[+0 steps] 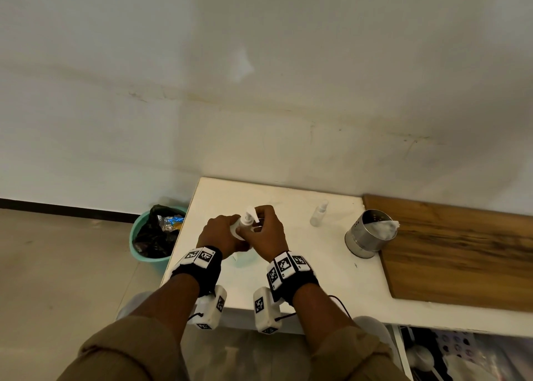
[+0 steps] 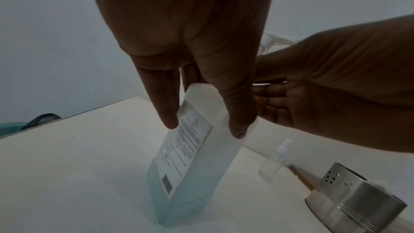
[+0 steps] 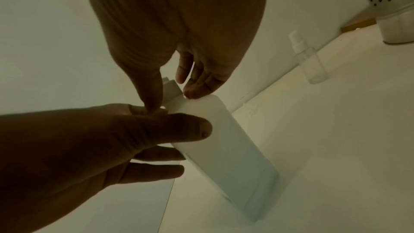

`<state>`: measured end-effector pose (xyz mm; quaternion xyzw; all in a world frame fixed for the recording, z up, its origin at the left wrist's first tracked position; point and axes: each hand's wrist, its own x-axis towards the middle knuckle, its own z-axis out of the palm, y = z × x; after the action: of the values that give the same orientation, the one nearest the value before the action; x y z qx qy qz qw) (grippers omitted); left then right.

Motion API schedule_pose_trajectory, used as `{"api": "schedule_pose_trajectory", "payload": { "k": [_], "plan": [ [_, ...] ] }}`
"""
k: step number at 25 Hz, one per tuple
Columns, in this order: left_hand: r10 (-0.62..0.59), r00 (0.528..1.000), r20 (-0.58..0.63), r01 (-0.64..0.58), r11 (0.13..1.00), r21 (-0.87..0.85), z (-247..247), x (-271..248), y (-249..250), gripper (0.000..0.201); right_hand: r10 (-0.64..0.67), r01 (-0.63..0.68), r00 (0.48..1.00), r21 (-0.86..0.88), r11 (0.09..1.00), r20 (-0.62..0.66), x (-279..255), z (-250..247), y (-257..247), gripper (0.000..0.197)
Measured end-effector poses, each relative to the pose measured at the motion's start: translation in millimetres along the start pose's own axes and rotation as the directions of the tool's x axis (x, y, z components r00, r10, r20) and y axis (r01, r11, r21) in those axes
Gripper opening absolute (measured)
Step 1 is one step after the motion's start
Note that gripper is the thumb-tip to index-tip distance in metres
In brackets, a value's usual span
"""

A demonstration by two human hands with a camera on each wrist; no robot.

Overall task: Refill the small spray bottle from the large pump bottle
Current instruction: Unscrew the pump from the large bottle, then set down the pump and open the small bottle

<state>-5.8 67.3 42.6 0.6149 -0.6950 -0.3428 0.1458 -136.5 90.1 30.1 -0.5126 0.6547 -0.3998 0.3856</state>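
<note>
Pump bottle (image 2: 197, 157): upright on the white surface (image 1: 317, 265), near its left edge, between both hands; pale bluish liquid low inside.
Left hand (image 1: 220, 233): wraps the bottle's upper body, thumb on one face, fingers on the other.
Right hand (image 1: 266, 230): fingers pinch the white pump collar at the neck.
Spray bottle (image 1: 318, 214): small, clear, standing to the right, apart from the hands.
Metal holder (image 1: 367, 233): further right, beside a wooden board (image 1: 461, 251).
Bin (image 1: 153, 233): on the floor, left of the surface.
</note>
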Motion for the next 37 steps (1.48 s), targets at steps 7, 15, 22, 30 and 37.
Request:
{"api": "schedule_pose_trajectory", "payload": {
  "k": [7, 15, 22, 30, 37],
  "plan": [
    [0.023, 1.000, -0.010, -0.023, 1.000, -0.021, 1, 1, -3, 0.054, -0.049, 0.052, 0.995, 0.037, 0.998, -0.083, -2, 12, -1, 0.040],
    [-0.043, 0.999, -0.022, 0.042, 0.999, -0.021, 4, 1, -6, 0.073, -0.201, 0.206, 0.978, 0.102, 0.973, -0.049, 0, -6, -31, 0.037],
    [-0.030, 0.999, -0.033, 0.029, 0.999, -0.029, 7, 6, -13, 0.081, -0.227, 0.280, 0.948, 0.244, 0.928, -0.223, 11, -57, -59, 0.036],
    [-0.016, 1.000, -0.024, 0.017, 1.000, 0.018, 2, 26, -19, 0.081, -0.164, 0.339, 0.868, 0.318, 0.885, -0.469, 27, -135, -44, 0.030],
    [0.029, 0.999, -0.040, -0.028, 1.000, 0.005, 4, 31, -24, 0.079, -0.078, 0.172, 0.661, 0.049, 0.984, -0.747, 24, -165, 30, 0.032]
  ]
}}
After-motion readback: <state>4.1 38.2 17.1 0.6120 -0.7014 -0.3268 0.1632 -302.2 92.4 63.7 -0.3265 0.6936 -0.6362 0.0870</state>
